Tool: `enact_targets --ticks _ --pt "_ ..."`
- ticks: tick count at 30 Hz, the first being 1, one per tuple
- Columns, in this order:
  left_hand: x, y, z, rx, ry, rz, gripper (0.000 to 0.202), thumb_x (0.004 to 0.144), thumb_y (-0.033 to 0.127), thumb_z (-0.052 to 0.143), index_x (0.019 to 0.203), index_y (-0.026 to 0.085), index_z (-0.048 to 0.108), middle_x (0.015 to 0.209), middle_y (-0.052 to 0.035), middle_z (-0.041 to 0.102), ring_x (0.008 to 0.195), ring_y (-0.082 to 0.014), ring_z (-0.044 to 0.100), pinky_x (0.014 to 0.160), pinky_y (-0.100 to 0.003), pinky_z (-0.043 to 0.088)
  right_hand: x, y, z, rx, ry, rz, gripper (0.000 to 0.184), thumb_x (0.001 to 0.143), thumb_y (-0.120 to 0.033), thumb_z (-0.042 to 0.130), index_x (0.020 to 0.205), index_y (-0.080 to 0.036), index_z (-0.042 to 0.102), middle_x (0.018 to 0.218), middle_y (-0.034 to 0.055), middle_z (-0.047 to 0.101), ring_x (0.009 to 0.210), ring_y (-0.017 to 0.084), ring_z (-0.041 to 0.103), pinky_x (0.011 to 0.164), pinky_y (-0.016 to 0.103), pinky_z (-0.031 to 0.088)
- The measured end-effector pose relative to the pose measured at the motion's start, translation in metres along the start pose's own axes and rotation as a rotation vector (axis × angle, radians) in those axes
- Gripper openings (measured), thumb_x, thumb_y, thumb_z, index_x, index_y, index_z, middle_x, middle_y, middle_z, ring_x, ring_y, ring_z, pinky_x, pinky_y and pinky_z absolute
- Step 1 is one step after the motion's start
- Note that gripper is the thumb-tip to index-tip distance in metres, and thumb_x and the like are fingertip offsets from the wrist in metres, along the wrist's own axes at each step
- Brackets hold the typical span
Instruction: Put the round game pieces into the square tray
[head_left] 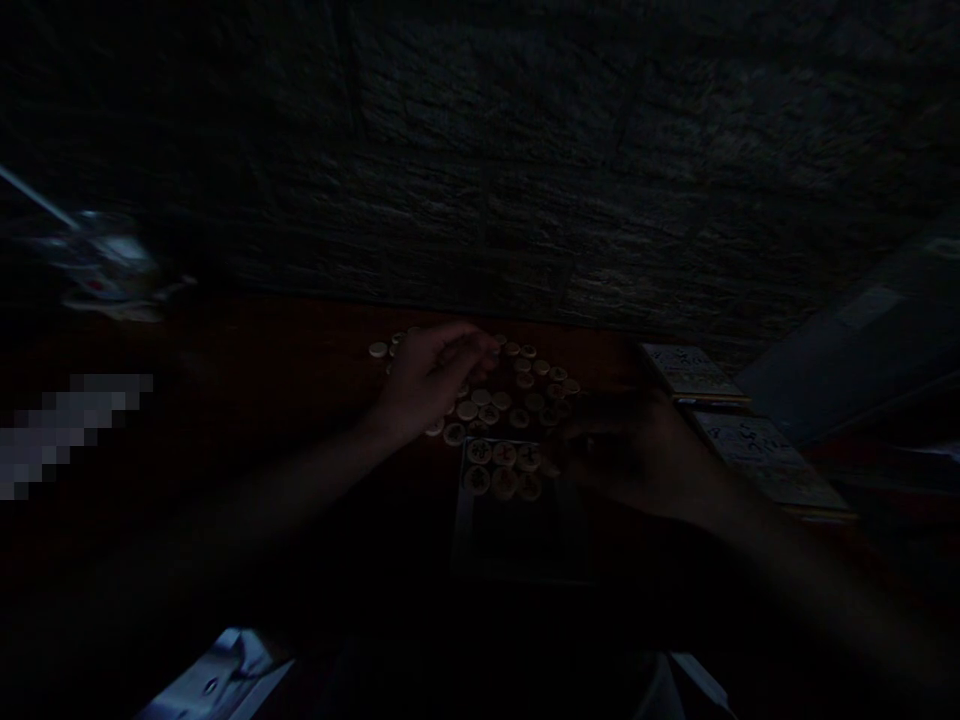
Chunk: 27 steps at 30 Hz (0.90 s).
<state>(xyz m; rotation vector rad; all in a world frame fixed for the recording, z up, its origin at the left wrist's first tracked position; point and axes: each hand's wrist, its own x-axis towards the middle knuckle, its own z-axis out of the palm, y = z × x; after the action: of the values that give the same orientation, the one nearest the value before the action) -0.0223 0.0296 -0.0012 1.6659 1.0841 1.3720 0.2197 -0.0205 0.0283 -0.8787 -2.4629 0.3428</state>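
Round Chinese chess pieces [466,411] lie loose on the dark reddish table, some showing characters and some plain. A shallow rectangular tray [459,540] lies nearer to me, with two rows of pieces [504,455] at its far end. My left hand [442,370] is over the loose pieces, its fingers curled together; what they hold, if anything, is hidden. My right hand [630,450] is at the tray's right side, fingertips beside the piece at the row's right end. Deep shadow covers its fingers, so their grip is unclear.
Two booklets or flat boxes with dark writing [765,460] lie at the right. A blurred clear container with a straw-like stick [112,255] stands at the far left. A rough stone-like wall [480,180] rises behind the table. The light is very dim.
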Motion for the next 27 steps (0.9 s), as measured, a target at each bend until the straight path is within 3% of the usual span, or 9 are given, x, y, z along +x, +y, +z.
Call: enact_targets --ticks 6,9,13,20,27 --pt "0.030 -0.017 -0.031 0.114 0.300 0.088 0.021 0.092 0.023 0.054 0.092 0.017 0.073 0.073 -0.0010 0.070 0.068 -0.0134 0.065 0.066 -0.024 0.051 0.005 0.035 0.012 0.106 0.262 0.249 0.019 0.084 -0.021 0.059 0.073 -0.017 0.075 0.070 0.0037 0.076 0.058 0.016 0.069 0.052 0.024 0.049" --pt "0.040 -0.027 -0.047 0.256 0.338 0.083 0.022 0.090 0.023 0.054 0.093 0.017 0.075 0.075 -0.0011 0.071 0.070 -0.0145 0.064 0.066 -0.024 0.048 0.007 0.049 0.019 0.096 0.328 0.318 0.019 0.083 -0.023 0.061 0.082 -0.016 0.078 0.082 0.0071 0.080 0.069 0.020 0.075 0.060 0.026 0.055" --pt "0.046 -0.041 -0.062 0.417 0.251 0.049 0.020 0.085 0.022 0.059 0.088 0.016 0.078 0.082 -0.0039 0.076 0.078 -0.0179 0.068 0.071 -0.027 0.048 0.008 0.063 0.023 0.080 0.345 0.354 0.024 0.085 -0.027 0.060 0.090 -0.014 0.079 0.089 0.0104 0.081 0.076 0.023 0.077 0.065 0.030 0.058" --pt "0.053 -0.059 -0.074 0.502 0.151 0.025 0.017 0.083 0.026 0.065 0.089 0.018 0.080 0.087 -0.0039 0.080 0.084 -0.0200 0.072 0.078 -0.030 0.052 0.008 0.082 0.025 0.080 0.372 0.445 0.028 0.081 -0.034 0.061 0.090 -0.015 0.080 0.092 0.0119 0.082 0.078 0.026 0.078 0.069 0.035 0.060" --pt "0.047 -0.051 -0.072 0.449 -0.259 0.039 0.017 0.075 0.028 0.074 0.087 0.017 0.078 0.089 -0.0061 0.080 0.083 -0.0208 0.074 0.078 -0.033 0.056 0.008 0.084 0.024 0.082 0.351 0.438 0.029 0.082 -0.033 0.059 0.090 -0.016 0.081 0.093 0.0115 0.081 0.079 0.027 0.077 0.070 0.038 0.060"
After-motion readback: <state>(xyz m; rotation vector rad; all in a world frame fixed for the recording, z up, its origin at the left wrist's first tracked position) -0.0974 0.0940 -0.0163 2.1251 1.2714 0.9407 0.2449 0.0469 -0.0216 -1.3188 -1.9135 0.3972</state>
